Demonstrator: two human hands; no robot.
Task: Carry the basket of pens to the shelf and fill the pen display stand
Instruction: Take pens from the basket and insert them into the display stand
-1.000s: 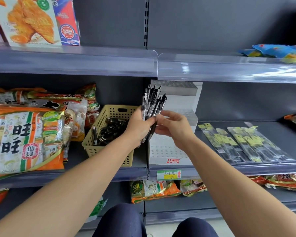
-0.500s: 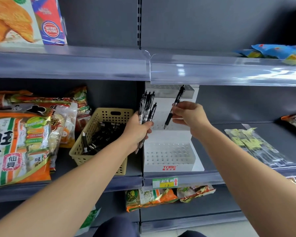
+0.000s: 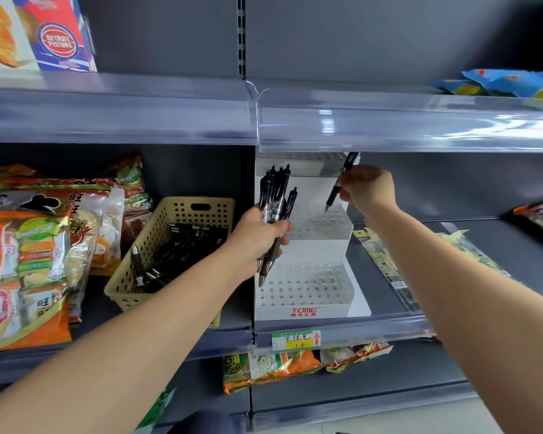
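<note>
— Right hand (image 3: 369, 191) first?
— Curled round a single black pen (image 3: 333, 195), pinching it at mid-barrel. Held tilted, tip down, with the clicker end up by the lip of the upper shelf (image 3: 389, 130).
— And against the stand?
— Poised with the tip just over the holes of the middle tier (image 3: 314, 228) of the white pen display stand (image 3: 304, 311), toward its right end. Touching or not: cannot tell.
— Left hand (image 3: 257, 238)?
— Clenched round a bunch of black pens (image 3: 276, 195). Held roughly upright, clicker ends up, with the tips poking out below the palm. In front of the stand's left side, above the bottom tier (image 3: 304, 286).
— More pens anywhere?
— Lying loose in the beige perforated basket (image 3: 132, 277), just left of the stand on the same level.
— The stand itself?
— Stepped in tiers of holes, marked "TOME" in red on the near face. Set at the near edge of the grey shelf (image 3: 389, 321), with its top partly hidden behind the upper shelf's clear strip.
— Round about?
— Orange-and-white snack bags (image 3: 22, 270) stacked at far left. Flat clear-wrapped packets (image 3: 389, 261) to the right of the stand. A green-and-yellow price tag (image 3: 295, 339) on the rail below it. Further snack bags (image 3: 270, 368) one shelf down. Up left, a carton (image 3: 60, 36) with a "Detroit Pistons" badge; up right, blue packets (image 3: 514, 86).
</note>
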